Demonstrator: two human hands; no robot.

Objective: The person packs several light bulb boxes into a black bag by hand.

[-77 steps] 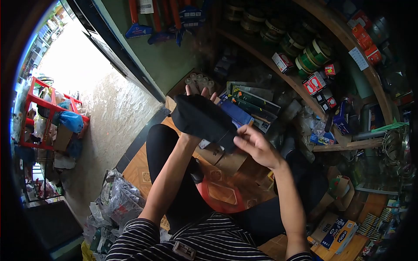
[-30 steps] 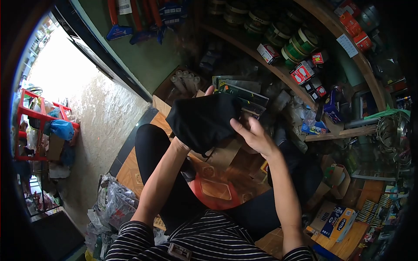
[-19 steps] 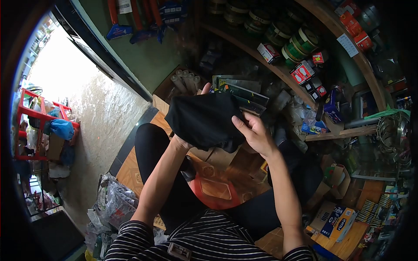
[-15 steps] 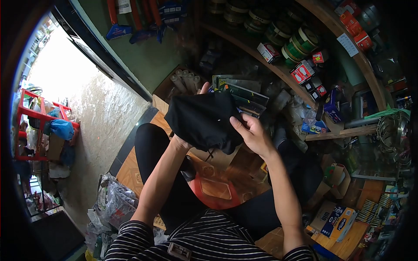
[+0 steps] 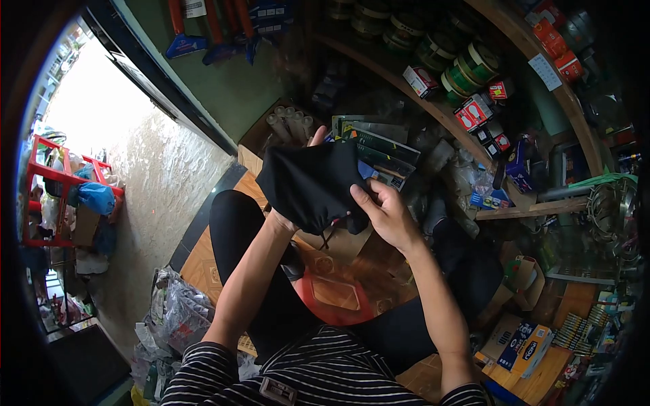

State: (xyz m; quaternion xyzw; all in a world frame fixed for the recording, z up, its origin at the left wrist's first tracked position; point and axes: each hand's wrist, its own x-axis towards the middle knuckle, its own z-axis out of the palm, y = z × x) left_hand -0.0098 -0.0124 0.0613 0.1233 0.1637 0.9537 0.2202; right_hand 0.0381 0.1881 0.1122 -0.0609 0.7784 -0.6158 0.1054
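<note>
A black cloth item (image 5: pixel 308 183) with a gathered lower edge hangs between my two hands over my lap. My left hand (image 5: pixel 286 218) is behind and under it; a fingertip shows above its top edge and the rest is covered by the cloth. My right hand (image 5: pixel 382 211) pinches the cloth's right side between thumb and fingers. A thin dark tie dangles from the bottom of the cloth, and a small pink spot shows near its lower right edge.
A red stool (image 5: pixel 359 298) is below my hands on the tiled floor. Plastic bags (image 5: pixel 177 308) lie at lower left. Flat packages (image 5: pixel 386 152) stand beyond the cloth. Shelves with green cans (image 5: pixel 477 65) are upper right, a battery box (image 5: pixel 525 346) lower right, and a red rack (image 5: pixel 51 177) far left.
My right hand has moved slightly left and down along the cloth. The cloth's right side has folded inward, and the small white mark on it no longer shows.
</note>
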